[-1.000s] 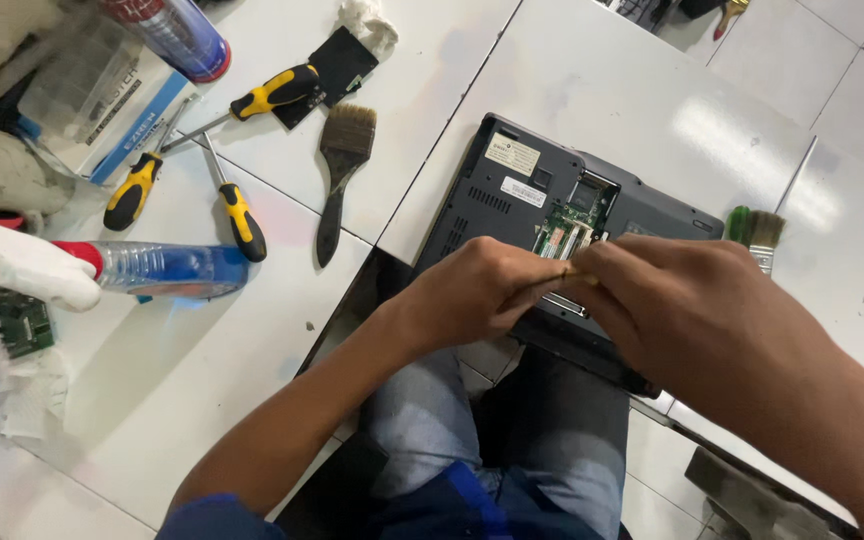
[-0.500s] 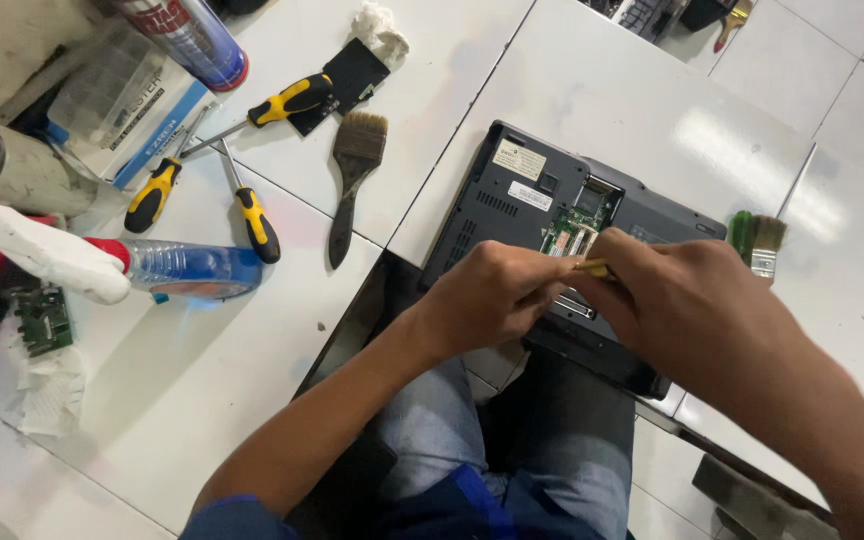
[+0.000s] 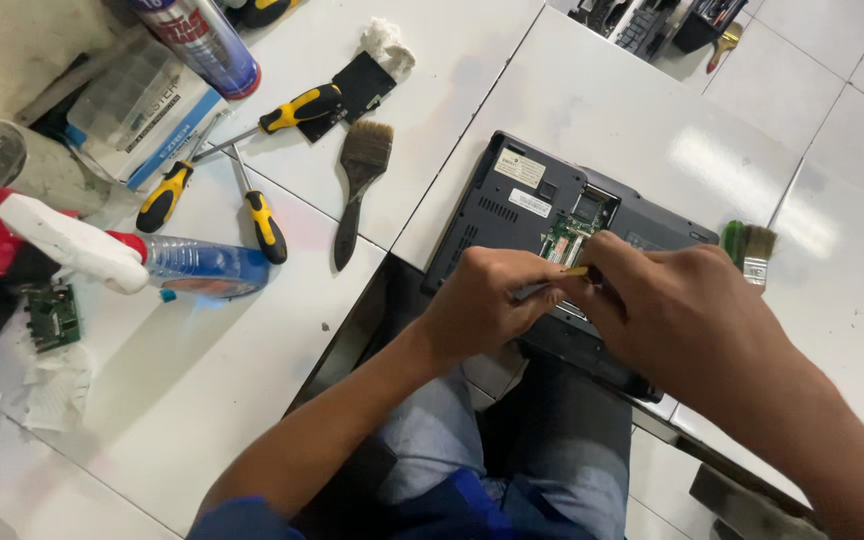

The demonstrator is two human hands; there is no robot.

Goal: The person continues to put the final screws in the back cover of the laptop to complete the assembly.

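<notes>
A dark grey laptop [image 3: 512, 205] lies bottom-up on the white tiled floor, with a small hatch open over a green circuit board [image 3: 567, 232]. My left hand [image 3: 482, 305] and my right hand [image 3: 677, 320] meet above its near half. Both are closed around a thin screwdriver [image 3: 564, 278]. My left fingers pinch the metal shaft, and my right hand wraps the yellow-and-black handle end. The tip and the spot it touches are hidden under my fingers. My knees in grey trousers [image 3: 562, 450] are below the laptop.
To the left lie three yellow-handled screwdrivers [image 3: 264, 222], a paintbrush [image 3: 357, 180], a blue spray bottle [image 3: 152, 262], a spray can [image 3: 207, 40], a clear parts box [image 3: 142, 105], a small green board [image 3: 52, 315] and a crumpled tissue [image 3: 52, 385]. A green-handled brush [image 3: 747, 245] lies beside the laptop's right edge.
Both hands stay joined on the screwdriver over the laptop, shifting only slightly. The view has drifted a little, so the tools at the left sit lower in frame.
</notes>
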